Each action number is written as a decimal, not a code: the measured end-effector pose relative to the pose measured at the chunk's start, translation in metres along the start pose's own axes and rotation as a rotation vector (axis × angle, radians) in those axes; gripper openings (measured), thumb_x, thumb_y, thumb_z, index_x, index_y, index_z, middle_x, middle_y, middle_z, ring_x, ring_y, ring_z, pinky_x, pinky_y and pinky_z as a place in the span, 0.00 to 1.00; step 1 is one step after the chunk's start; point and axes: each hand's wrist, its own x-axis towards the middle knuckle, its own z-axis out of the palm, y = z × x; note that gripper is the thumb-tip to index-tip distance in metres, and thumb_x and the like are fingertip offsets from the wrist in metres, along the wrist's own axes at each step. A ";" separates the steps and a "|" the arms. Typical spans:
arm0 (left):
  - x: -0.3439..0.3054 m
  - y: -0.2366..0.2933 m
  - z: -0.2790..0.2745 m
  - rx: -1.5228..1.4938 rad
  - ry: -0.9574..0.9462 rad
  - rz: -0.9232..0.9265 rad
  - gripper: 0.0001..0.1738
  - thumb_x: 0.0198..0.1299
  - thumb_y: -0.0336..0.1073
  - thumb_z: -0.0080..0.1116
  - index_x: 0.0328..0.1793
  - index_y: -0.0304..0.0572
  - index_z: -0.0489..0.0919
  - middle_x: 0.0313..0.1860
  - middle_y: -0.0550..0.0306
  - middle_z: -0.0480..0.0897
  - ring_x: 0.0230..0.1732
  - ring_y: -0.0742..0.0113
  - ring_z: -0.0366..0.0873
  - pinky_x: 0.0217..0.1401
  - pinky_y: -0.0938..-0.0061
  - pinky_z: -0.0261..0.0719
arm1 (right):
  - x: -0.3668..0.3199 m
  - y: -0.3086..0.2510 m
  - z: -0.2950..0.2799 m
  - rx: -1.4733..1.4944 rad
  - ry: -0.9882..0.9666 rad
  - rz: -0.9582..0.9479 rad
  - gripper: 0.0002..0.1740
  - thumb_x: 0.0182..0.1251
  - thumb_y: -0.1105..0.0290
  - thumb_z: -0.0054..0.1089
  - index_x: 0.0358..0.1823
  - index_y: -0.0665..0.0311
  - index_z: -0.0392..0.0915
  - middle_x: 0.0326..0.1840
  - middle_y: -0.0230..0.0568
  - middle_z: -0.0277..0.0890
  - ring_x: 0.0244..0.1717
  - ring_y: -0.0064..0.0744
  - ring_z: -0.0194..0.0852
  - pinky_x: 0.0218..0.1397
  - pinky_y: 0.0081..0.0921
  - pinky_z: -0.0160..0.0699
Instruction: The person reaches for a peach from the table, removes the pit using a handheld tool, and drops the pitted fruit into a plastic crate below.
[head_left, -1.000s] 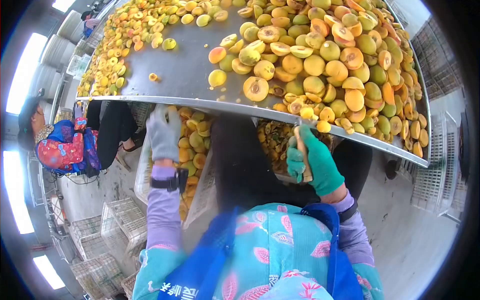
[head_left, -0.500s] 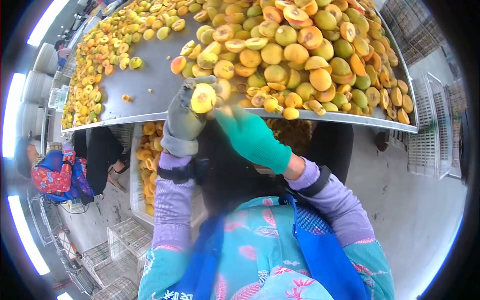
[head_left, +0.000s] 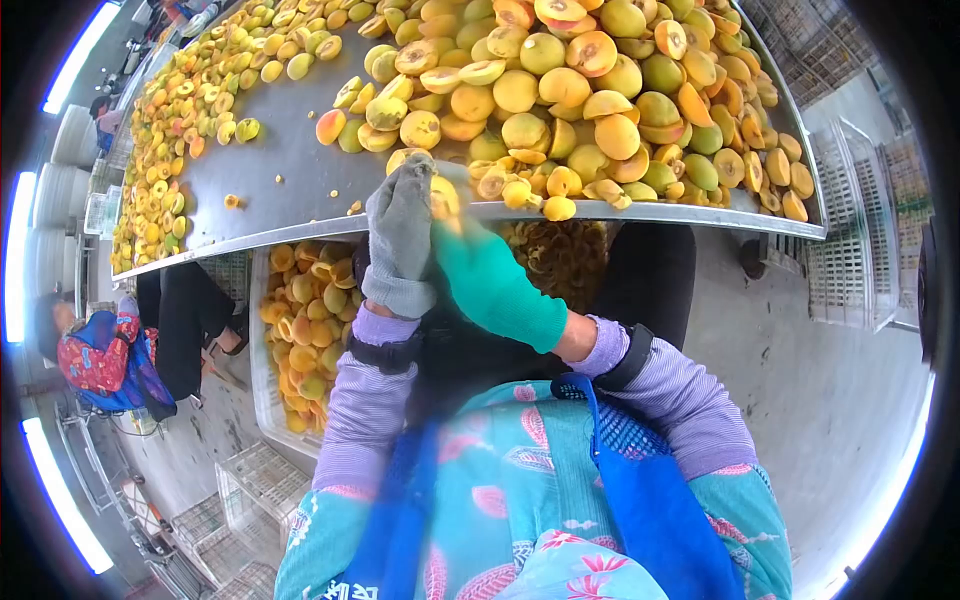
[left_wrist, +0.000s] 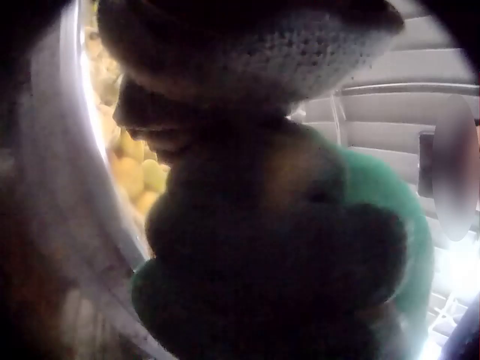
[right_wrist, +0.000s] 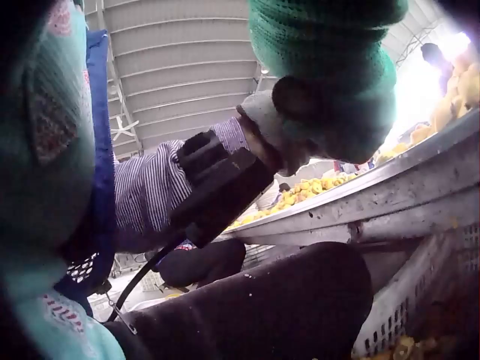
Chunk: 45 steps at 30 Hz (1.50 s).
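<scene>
Over the table's near edge, my two gloved hands meet in the head view. My left hand (head_left: pixel 400 225), in a grey glove, grips a yellow peach half (head_left: pixel 443 197), blurred between the hands. My right hand (head_left: pixel 500 285), in a green knit glove, is closed against the fruit's near side. The wooden-handled tool it grips in the earliest frame is mostly hidden by the fingers now. Dark, curled fingers cover the work in the left wrist view. Peach halves (head_left: pixel 590 60) lie piled on the metal table (head_left: pixel 290 150) just beyond the hands.
Below the table edge, a white crate (head_left: pixel 262 400) holds peach halves at left, and brown scraps (head_left: pixel 560 255) lie between my legs. Another person (head_left: pixel 95 360) sits at far left. Plastic crates (head_left: pixel 850 240) stand at right, and more crates (head_left: pixel 255 490) lie lower left.
My left hand has come up from beside the crate and taken a peach half. The right hand has moved left from the table edge to meet it, and the view has shifted.
</scene>
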 end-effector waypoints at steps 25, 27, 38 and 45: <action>-0.037 0.006 -0.020 0.089 0.134 0.152 0.27 0.74 0.51 0.41 0.51 0.33 0.79 0.38 0.50 0.83 0.32 0.67 0.79 0.37 0.75 0.80 | -0.013 -0.016 0.037 -0.111 -0.129 0.245 0.18 0.75 0.57 0.49 0.38 0.69 0.71 0.26 0.64 0.74 0.29 0.67 0.75 0.26 0.51 0.71; -0.038 0.009 -0.018 -0.120 0.116 0.050 0.26 0.74 0.50 0.41 0.52 0.33 0.79 0.39 0.49 0.83 0.34 0.66 0.80 0.39 0.74 0.80 | -0.021 -0.017 0.036 -0.218 -0.057 0.073 0.19 0.75 0.58 0.49 0.39 0.70 0.71 0.25 0.64 0.74 0.30 0.68 0.75 0.27 0.51 0.70; -0.021 -0.001 -0.035 0.030 -0.144 0.022 0.25 0.73 0.51 0.43 0.47 0.34 0.81 0.37 0.51 0.82 0.33 0.66 0.79 0.39 0.74 0.78 | -0.028 0.002 0.037 -0.526 -0.107 -0.171 0.16 0.75 0.61 0.48 0.45 0.72 0.70 0.26 0.63 0.75 0.30 0.65 0.76 0.28 0.52 0.72; -0.019 -0.015 -0.019 0.208 0.060 0.176 0.25 0.74 0.49 0.41 0.47 0.34 0.80 0.37 0.51 0.83 0.33 0.68 0.79 0.39 0.75 0.79 | -0.024 0.003 0.033 -0.307 -0.037 0.033 0.19 0.75 0.60 0.48 0.50 0.72 0.65 0.24 0.64 0.75 0.26 0.67 0.74 0.25 0.53 0.70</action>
